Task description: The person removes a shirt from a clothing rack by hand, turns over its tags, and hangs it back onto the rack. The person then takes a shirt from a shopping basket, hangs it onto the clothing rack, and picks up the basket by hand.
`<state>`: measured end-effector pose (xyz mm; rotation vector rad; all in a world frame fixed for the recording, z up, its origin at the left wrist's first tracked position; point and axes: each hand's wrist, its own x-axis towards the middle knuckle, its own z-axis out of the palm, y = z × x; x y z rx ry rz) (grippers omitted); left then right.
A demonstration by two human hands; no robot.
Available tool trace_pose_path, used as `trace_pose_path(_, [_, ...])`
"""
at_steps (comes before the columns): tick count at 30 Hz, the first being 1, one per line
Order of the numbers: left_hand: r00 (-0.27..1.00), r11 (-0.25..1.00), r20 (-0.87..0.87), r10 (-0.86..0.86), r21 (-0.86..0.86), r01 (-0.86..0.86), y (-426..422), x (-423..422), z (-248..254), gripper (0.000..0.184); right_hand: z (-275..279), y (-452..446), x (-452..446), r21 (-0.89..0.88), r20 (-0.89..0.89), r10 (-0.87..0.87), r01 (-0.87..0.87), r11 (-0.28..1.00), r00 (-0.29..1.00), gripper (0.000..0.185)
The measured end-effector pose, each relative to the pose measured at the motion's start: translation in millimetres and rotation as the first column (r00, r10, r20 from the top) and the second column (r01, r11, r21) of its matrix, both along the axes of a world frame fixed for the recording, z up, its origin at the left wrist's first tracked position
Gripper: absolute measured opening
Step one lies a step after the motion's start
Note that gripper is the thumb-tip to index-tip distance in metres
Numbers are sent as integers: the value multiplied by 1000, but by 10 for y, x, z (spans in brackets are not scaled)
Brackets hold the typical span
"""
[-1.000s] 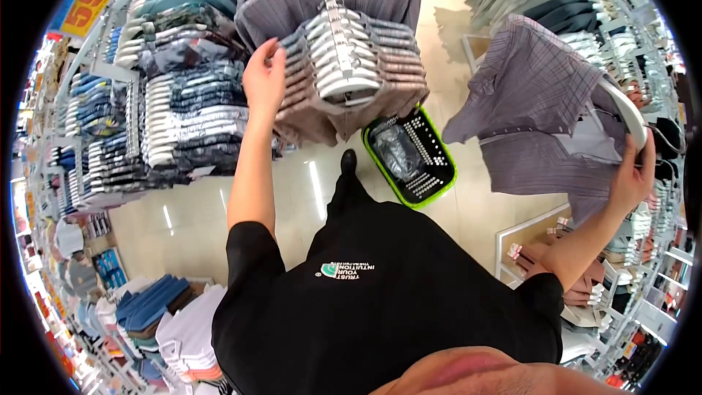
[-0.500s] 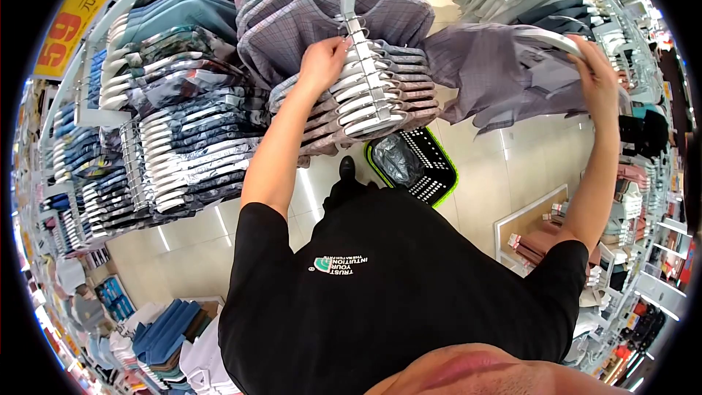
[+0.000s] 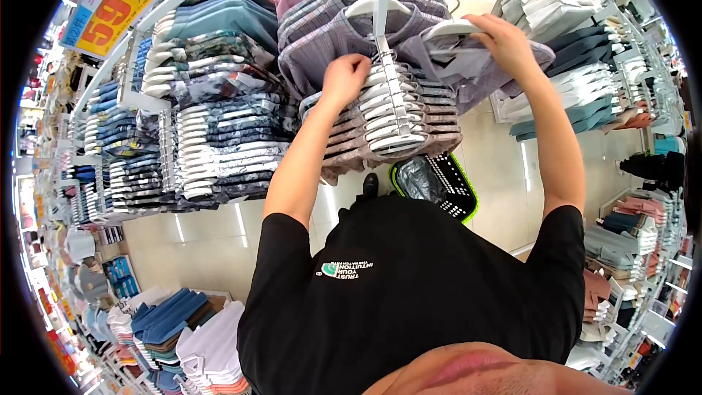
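Observation:
A grey-purple shirt (image 3: 475, 66) on a white hanger (image 3: 451, 28) hangs from my right hand (image 3: 504, 42), whose fingers are closed on the hanger's right arm. The hanger's metal hook points up, off the rail. My left hand (image 3: 345, 79), its fingers curled together, is beside the rack's metal arm (image 3: 393, 88), at the gap between the hanging shirts; what it grips is too small to make out. Behind it hang purple-grey shirts (image 3: 318, 55) on white hangers. Brownish plaid shirts (image 3: 347, 148) hang in front of it.
A black basket with a green rim (image 3: 474, 208) stands on the floor below the rack. Patterned shirts (image 3: 238, 132) hang at left under a yellow price sign (image 3: 110, 18). White clothes (image 3: 541, 4) hang at the back right. Folded clothes (image 3: 172, 322) lie at the lower left.
My right hand has brought the shirt on its hanger from the far right in to the rack. My left hand has moved from the shirts' left edge to the rack's metal arm.

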<state>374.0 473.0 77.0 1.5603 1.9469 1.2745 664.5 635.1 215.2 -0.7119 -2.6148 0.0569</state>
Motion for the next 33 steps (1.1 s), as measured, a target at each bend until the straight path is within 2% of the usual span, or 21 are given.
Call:
trace_pose_path(2, [991,991,27,134,-5,-134,60,-167,20,28,-99,64,-83,-30,-66,37,-39,999,997,32])
trace_pose_path(3, [990,992,71,123,24,-125,93,-253,50,28,-127,83,-128,-36,-97,25,-29,999,995,32])
trace_pose_path(6, [999,998,48,-2,59,-1,278,-440,143,30,-95,157,-306,-42,-106,-4,-1,999,994,32])
trace_pose_path(8, [983,995,156,-96,41,90,532,-612,76,36,-19,196,-449,-14,-139,42,-45,999,989,31])
trace_pose_path(10, [943,995,318,-95,-10,103,762,-742,9,44,36,265,-573,38,-214,74,-67,997,974,30])
trace_pose_path(11, [952,994,298,-64,-67,87,797,-769,86,49,121,252,-626,-1,-197,45,-46,999,979,30])
trace_pose_path(12, [935,994,353,-35,-89,71,804,-740,185,51,125,256,-687,1,-194,42,-43,999,980,30])
trace_pose_path(14, [909,998,416,-33,-38,54,904,-732,202,53,135,265,-824,-27,-307,129,-144,989,943,33])
trace_pose_path(15, [907,998,420,-35,-35,55,942,-737,206,53,144,196,-897,-4,-303,145,-154,988,942,32])
trace_pose_path(18, [941,997,337,35,-73,-11,978,-769,293,59,-34,92,-1035,28,-213,129,-126,992,969,31])
trace_pose_path(20, [983,954,180,46,-299,10,886,-743,398,65,-154,55,-1084,13,-226,144,-145,989,963,32])
trace_pose_path(21, [990,930,141,33,-368,22,823,-715,459,67,-218,62,-1102,-72,-239,106,-127,989,965,33])
trace_pose_path(22, [989,929,141,33,-369,21,771,-713,472,67,-258,65,-1112,-158,-249,66,-107,982,966,34])
trace_pose_path(24, [998,969,-64,1,-247,-17,654,-696,550,61,-264,63,-1126,-228,-252,48,-108,968,966,35])
trace_pose_path(25, [998,964,-52,-24,-267,10,591,-690,649,52,-265,66,-1130,-231,-266,54,-118,966,963,36])
trace_pose_path(26, [999,962,-48,-23,-274,9,531,-676,718,52,-284,62,-1135,-239,-277,60,-130,962,959,36])
trace_pose_path(28, [997,984,40,-66,-166,71,439,-659,803,48,-330,72,-1170,-225,-311,82,-157,961,947,36])
trace_pose_path(30, [997,982,-1,-81,-169,80,358,-642,820,43,-378,63,-1203,-203,-350,98,-177,963,932,36])
trace_pose_path(32, [992,995,-115,-51,-87,41,264,-608,802,41,-450,-3,-1240,-205,-400,138,-235,950,906,36])
trace_pose_path(33, [987,995,-161,-7,-103,-9,198,-578,813,41,-417,-38,-1226,-241,-381,127,-231,943,916,38])
